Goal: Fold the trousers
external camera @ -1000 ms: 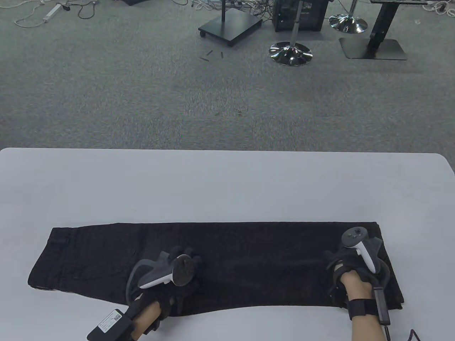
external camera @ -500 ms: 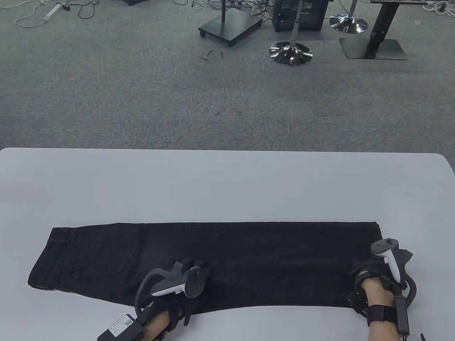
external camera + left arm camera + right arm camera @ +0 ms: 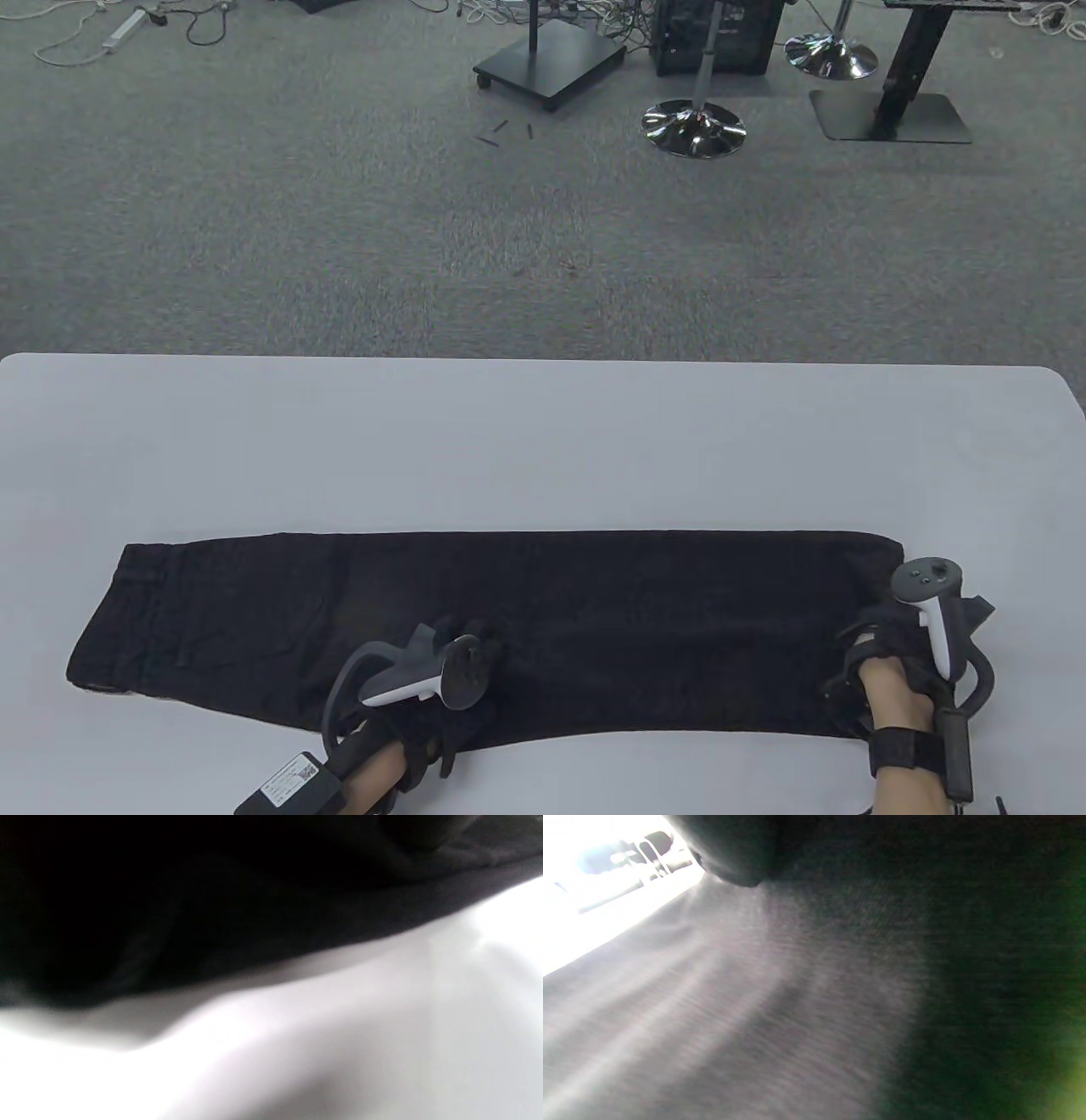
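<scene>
Black trousers (image 3: pixel 509 628) lie lengthwise on our desk (image 3: pixel 543 441). Our right hand (image 3: pixel 891 679) has slid to the cuff end; our left hand (image 3: pixel 441 688) stays pressing mid-leg. We cannot tell either hand's grip, but the next fold looks near.

Close, blurred, tilted frame: black trousers (image 3: pixel 237 895) fill the upper part, the cloth almost featureless in the dark left and centre, with a few soft grey folds visible only toward the upper right corner. The fabric's lower edge runs as a slanting line, low at the left and rising to the right, lying on the white counter (image 3: pixel 382 1035), which takes up the lower half. A grey shadow band sits just under that edge, widest at lower left; the counter surface is overexposed, and the hand's fingers cannot be made out.
</scene>
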`<state>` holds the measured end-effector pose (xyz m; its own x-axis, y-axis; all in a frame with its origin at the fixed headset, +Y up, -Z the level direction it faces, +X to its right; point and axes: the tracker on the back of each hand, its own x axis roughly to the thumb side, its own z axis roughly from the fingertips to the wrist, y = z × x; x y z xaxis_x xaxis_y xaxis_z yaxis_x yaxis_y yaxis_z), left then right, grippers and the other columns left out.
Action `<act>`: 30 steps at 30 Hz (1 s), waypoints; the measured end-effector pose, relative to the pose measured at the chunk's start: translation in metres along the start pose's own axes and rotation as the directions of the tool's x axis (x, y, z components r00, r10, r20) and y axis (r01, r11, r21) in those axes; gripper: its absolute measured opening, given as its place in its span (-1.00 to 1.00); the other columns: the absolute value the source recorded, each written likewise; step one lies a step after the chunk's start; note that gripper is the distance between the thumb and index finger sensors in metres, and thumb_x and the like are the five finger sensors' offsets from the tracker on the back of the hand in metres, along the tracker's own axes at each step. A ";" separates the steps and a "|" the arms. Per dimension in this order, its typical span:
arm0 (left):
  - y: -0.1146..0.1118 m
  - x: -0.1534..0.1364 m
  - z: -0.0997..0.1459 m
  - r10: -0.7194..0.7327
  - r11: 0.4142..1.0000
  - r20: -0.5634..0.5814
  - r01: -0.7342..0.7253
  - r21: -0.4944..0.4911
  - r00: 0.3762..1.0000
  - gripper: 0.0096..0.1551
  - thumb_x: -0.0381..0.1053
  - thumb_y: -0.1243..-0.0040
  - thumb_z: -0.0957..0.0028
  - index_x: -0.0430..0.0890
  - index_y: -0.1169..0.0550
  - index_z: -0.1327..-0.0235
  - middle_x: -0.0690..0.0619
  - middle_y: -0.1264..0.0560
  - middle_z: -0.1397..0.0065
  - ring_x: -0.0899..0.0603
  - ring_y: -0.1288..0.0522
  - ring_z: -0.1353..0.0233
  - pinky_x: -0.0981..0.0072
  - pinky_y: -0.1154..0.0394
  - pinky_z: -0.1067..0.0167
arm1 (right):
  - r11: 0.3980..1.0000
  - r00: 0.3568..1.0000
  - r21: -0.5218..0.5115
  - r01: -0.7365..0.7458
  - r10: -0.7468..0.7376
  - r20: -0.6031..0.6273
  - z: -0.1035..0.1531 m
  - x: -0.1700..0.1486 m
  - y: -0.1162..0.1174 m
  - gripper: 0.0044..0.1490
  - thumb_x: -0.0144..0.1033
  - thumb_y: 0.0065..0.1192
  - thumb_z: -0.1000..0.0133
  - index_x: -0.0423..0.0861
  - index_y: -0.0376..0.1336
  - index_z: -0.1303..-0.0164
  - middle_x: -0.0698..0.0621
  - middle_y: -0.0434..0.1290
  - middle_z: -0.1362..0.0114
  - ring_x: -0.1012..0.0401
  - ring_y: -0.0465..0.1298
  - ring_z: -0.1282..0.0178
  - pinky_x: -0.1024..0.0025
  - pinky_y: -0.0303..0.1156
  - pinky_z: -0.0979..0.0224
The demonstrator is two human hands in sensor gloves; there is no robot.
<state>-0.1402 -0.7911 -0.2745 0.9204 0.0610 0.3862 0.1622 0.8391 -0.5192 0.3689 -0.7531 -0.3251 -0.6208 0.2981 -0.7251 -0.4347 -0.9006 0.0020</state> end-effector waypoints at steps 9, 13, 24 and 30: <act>0.028 0.001 0.012 0.111 0.992 0.043 -0.113 0.057 0.993 -0.09 0.43 0.04 -0.13 0.23 0.01 -0.71 0.23 0.11 -0.77 -0.18 0.09 -0.82 -0.32 -0.02 -0.61 | 0.977 0.941 -0.002 0.212 -0.203 0.270 0.043 0.042 -0.044 -0.26 -0.15 0.21 -0.12 -0.03 0.05 -0.48 0.00 0.47 -0.28 0.11 0.57 -0.01 0.06 0.50 -0.13; 0.062 0.005 0.029 0.178 0.969 0.080 -0.189 0.160 0.981 -0.09 0.44 0.03 -0.14 0.24 0.00 -0.71 0.24 0.10 -0.78 -0.18 0.09 -0.83 -0.32 -0.03 -0.62 | 0.941 0.862 0.079 0.328 -0.332 0.383 0.071 0.070 -0.054 -0.26 -0.15 0.20 -0.12 -0.04 0.05 -0.48 -0.01 0.48 -0.27 0.11 0.58 0.00 0.06 0.50 -0.12; 0.135 -0.004 0.058 0.456 0.791 0.192 -0.495 0.359 0.869 -0.07 0.48 0.07 -0.18 0.19 0.02 -0.74 0.17 0.03 -0.79 -0.23 -0.12 -0.79 -0.27 -0.19 -0.59 | 0.801 0.552 0.381 0.461 -0.595 0.584 0.169 0.161 -0.035 -0.28 -0.14 0.18 -0.13 -0.05 0.07 -0.48 -0.01 0.48 -0.27 0.11 0.58 0.00 0.06 0.51 -0.12; 0.131 -0.017 0.051 0.604 0.651 0.281 -0.666 0.366 0.745 -0.06 0.50 0.12 -0.21 0.18 0.06 -0.76 0.17 0.06 -0.80 -0.24 -0.15 -0.78 -0.25 -0.21 -0.59 | 0.735 0.473 0.513 0.442 -0.678 0.563 0.199 0.194 0.006 -0.29 -0.15 0.17 -0.14 -0.06 0.07 -0.48 -0.02 0.48 -0.28 0.10 0.58 -0.01 0.06 0.51 -0.12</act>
<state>-0.1531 -0.6546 -0.3099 0.6841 0.7046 0.1884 -0.6371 0.7030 -0.3161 0.1163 -0.6377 -0.3291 -0.3664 0.9294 0.0431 -0.9292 -0.3679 0.0341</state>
